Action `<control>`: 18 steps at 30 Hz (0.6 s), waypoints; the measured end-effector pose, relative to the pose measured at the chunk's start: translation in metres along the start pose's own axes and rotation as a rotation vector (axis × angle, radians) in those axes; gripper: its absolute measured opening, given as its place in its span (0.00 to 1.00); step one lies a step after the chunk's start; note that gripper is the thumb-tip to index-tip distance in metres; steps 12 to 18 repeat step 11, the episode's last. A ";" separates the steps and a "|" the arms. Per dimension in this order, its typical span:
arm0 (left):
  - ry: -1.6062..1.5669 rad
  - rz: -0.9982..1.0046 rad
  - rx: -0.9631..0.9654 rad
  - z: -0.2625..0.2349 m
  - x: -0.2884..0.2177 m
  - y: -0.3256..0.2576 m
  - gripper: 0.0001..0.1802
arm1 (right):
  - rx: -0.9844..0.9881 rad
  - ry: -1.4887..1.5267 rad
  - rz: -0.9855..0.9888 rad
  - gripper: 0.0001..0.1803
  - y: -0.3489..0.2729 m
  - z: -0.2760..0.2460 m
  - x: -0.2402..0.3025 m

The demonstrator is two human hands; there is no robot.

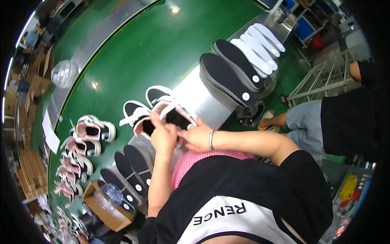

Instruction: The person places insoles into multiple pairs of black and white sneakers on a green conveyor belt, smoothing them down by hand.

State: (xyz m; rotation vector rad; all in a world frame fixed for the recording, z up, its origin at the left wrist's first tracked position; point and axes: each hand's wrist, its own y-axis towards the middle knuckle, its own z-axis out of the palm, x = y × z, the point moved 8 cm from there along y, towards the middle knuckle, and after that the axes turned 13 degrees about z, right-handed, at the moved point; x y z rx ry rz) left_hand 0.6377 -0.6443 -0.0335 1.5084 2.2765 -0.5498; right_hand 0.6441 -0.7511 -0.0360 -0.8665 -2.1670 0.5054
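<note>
Two white sneakers with pink linings and black insides stand side by side in front of me. My left hand (164,137) is at the right sneaker (177,116), its fingers closed on the collar and one finger reaching up between the two shoes. On the heel edge of that same shoe, my right hand (198,136) is closed, with a bracelet on its wrist. The left sneaker (136,115) sits close beside my left hand, partly covered by it. Between the hands, the fingertips nearly meet, and whatever lies under them is hidden.
Thick stacks of black insoles (225,75) and white insoles (256,51) lie to the right. More black insoles (138,158) lie left, near a cardboard box (124,219) holding clear plastic. Sneakers (95,128) line the green surface's left. A person (345,126) stands right, near a wire cart (321,83).
</note>
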 end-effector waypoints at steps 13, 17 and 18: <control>-0.419 0.439 -0.373 -0.092 0.069 0.136 0.37 | -0.567 0.199 0.048 0.18 -0.056 -0.044 -0.088; -0.419 0.439 -0.373 -0.092 0.069 0.136 0.37 | -0.567 0.199 0.048 0.18 -0.056 -0.044 -0.088; -0.419 0.439 -0.373 -0.092 0.069 0.136 0.37 | -0.567 0.199 0.048 0.18 -0.056 -0.044 -0.088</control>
